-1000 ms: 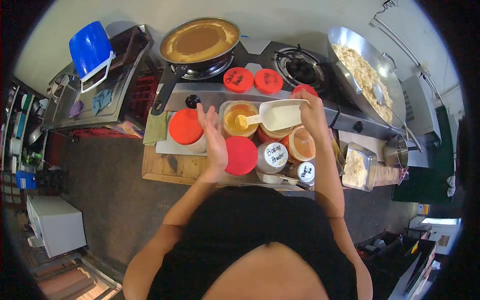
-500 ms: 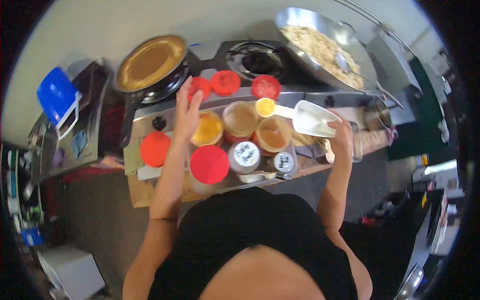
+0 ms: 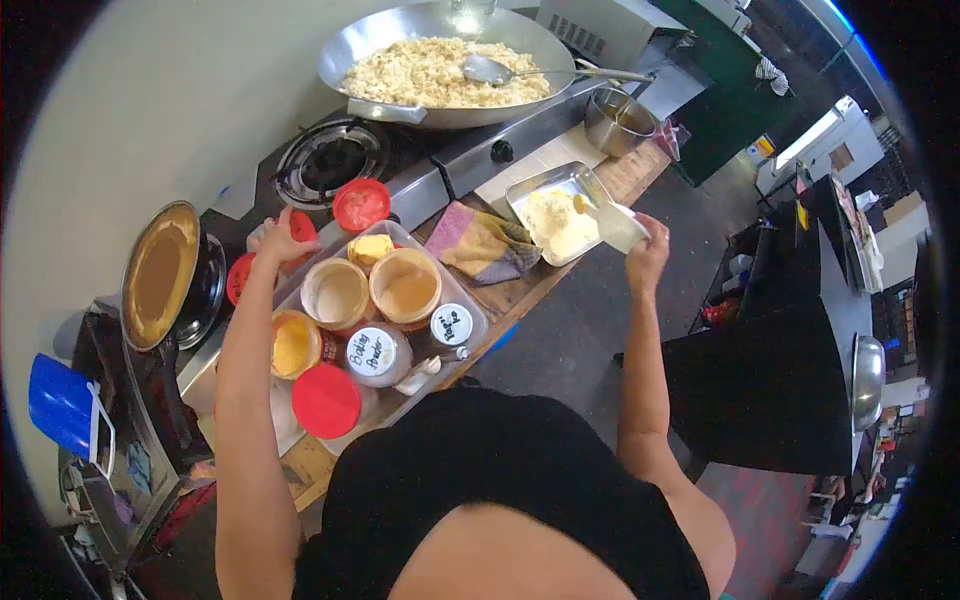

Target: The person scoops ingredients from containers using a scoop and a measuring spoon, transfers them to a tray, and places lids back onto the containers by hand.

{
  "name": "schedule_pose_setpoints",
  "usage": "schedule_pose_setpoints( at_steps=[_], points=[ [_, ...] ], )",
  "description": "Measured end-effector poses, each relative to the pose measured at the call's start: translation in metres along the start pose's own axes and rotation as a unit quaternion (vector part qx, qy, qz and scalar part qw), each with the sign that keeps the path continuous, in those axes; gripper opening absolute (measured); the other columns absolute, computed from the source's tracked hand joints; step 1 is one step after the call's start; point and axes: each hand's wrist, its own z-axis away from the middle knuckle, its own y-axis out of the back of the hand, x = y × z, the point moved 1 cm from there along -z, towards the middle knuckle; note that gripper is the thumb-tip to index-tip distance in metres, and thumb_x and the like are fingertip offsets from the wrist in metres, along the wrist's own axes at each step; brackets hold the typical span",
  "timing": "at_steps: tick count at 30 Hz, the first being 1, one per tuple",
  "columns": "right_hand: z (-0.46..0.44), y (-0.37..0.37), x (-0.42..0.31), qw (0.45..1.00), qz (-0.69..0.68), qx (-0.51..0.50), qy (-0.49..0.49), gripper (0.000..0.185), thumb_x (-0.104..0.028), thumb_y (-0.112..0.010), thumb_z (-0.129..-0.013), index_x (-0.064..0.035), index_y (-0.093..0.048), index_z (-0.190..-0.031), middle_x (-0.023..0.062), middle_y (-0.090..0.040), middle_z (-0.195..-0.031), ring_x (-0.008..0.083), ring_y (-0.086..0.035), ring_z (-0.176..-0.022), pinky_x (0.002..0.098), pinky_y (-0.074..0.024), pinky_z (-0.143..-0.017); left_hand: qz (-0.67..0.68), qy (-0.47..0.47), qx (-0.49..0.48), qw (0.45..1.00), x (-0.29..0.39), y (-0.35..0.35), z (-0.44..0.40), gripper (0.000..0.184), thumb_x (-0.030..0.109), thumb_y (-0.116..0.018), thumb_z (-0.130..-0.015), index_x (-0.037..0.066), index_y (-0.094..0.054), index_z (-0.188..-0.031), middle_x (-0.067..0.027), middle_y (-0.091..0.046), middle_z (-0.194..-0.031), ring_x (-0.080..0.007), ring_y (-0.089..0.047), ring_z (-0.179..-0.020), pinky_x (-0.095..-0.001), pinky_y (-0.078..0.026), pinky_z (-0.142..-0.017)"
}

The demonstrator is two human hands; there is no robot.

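Observation:
My right hand [image 3: 648, 250] is closed around a white scoop [image 3: 622, 228], which tilts over a rectangular metal tray [image 3: 520, 190] at the counter's front edge. Pale yellow powder [image 3: 558, 225] lies in that tray. A small yellow measuring spoon [image 3: 583, 203] shows at the scoop's far end. At the stove edge, my left hand [image 3: 277, 240] has its fingers on a red lid [image 3: 301, 227], between another red lid [image 3: 238, 278] and a third lid [image 3: 362, 205]. Below it, uncapped jars, such as a jar of tan powder [image 3: 405, 284], stand in a clear plastic bin [image 3: 482, 325].
A big wok [image 3: 350, 60] of crumbly food with a ladle [image 3: 490, 70] sits at the back. A pan of brown batter [image 3: 160, 275] stands left. A checked cloth [image 3: 480, 242] lies between bin and tray; a steel pot [image 3: 618, 122] is beyond.
The view has turned right. My right hand has carried the scoop from beside the jars to over the metal tray. My left hand has come down onto a red lid.

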Motion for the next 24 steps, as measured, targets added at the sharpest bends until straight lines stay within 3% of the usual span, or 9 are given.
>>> schedule_pose_setpoints(
  at_steps=[6,10,13,16,17,19,21,24],
  points=[
    [0.018,-0.01,-0.039,0.988,0.116,-0.036,0.1,0.046,0.014,-0.047,-0.07,-0.0079,-0.057,-0.109,0.0141,-0.051,-0.121,0.034,-0.049,-0.114,0.042,-0.0451,-0.093,0.027,-0.003,0.039,0.999,0.002,0.004,0.002,0.113,0.059,-0.078,-0.049,0.023,-0.028,-0.143,-0.0239,-0.035,-0.139,-0.0417,-0.039,-0.125,-0.0582,-0.028,-0.1],
    [0.029,-0.004,-0.047,0.972,0.133,-0.026,0.192,0.049,0.015,-0.046,-0.067,-0.0076,-0.058,-0.109,0.0132,-0.05,-0.124,0.0338,-0.046,-0.12,0.0428,-0.0439,-0.096,0.024,0.023,0.109,0.994,0.005,0.028,0.014,0.103,0.057,-0.076,-0.051,0.027,-0.033,-0.14,-0.0203,-0.042,-0.132,-0.0403,-0.043,-0.12,-0.0515,-0.035,-0.098],
    [0.04,-0.011,-0.022,0.965,0.108,-0.082,0.225,0.052,0.017,-0.045,-0.064,-0.006,-0.059,-0.108,0.0141,-0.05,-0.125,0.034,-0.045,-0.121,0.0431,-0.0422,-0.098,0.063,-0.006,0.124,0.99,0.001,0.053,0.019,0.104,0.063,-0.074,-0.052,0.026,-0.034,-0.141,-0.0213,-0.046,-0.128,-0.0386,-0.044,-0.121,-0.0513,-0.036,-0.099],
    [0.043,-0.005,-0.022,0.971,0.085,-0.052,0.215,0.054,0.017,-0.043,-0.062,-0.0038,-0.06,-0.108,0.0158,-0.05,-0.127,0.0345,-0.045,-0.121,0.0426,-0.0382,-0.101,0.115,-0.042,0.16,0.979,0.009,0.077,0.041,0.1,0.06,-0.075,-0.056,0.014,-0.04,-0.138,-0.0233,-0.049,-0.126,-0.0383,-0.046,-0.12,-0.0461,-0.038,-0.1],
    [0.044,-0.005,-0.018,0.976,0.079,-0.043,0.2,0.055,0.017,-0.042,-0.061,-0.0031,-0.06,-0.109,0.0162,-0.05,-0.127,0.0346,-0.045,-0.121,0.0421,-0.0371,-0.102,0.125,-0.074,0.175,0.974,0.002,0.07,0.029,0.105,0.066,-0.074,-0.051,0.018,-0.041,-0.138,-0.0234,-0.05,-0.123,-0.0383,-0.05,-0.114,-0.0448,-0.042,-0.095],
    [0.045,-0.005,-0.012,0.978,0.064,-0.016,0.197,0.054,0.017,-0.042,-0.062,-0.0021,-0.059,-0.109,0.0168,-0.05,-0.126,0.0347,-0.045,-0.12,0.0423,-0.0372,-0.102,0.178,-0.125,0.166,0.962,0.014,0.082,0.054,0.106,0.064,-0.075,-0.052,0.01,-0.041,-0.137,-0.0282,-0.05,-0.12,-0.0389,-0.052,-0.112,-0.0429,-0.044,-0.094],
    [0.048,-0.004,-0.013,0.984,0.041,0.022,0.174,0.052,0.017,-0.042,-0.063,-0.0013,-0.059,-0.108,0.0175,-0.05,-0.125,0.0349,-0.046,-0.119,0.0425,-0.0374,-0.101,0.236,-0.147,0.115,0.954,0.028,0.091,0.083,0.104,0.061,-0.075,-0.053,0.011,-0.041,-0.137,-0.0286,-0.048,-0.123,-0.0402,-0.049,-0.114,-0.0431,-0.041,-0.097],
    [0.05,-0.001,-0.02,0.99,0.0,0.088,0.106,0.049,0.016,-0.039,-0.065,0.0003,-0.058,-0.108,0.0198,-0.052,-0.121,0.0354,-0.047,-0.117,0.0448,-0.0383,-0.099,0.211,-0.187,0.078,0.956,0.038,0.084,0.113,0.102,0.058,-0.076,-0.055,0.013,-0.039,-0.139,-0.0279,-0.045,-0.125,-0.0412,-0.045,-0.117,-0.0441,-0.038,-0.1]
  ],
)
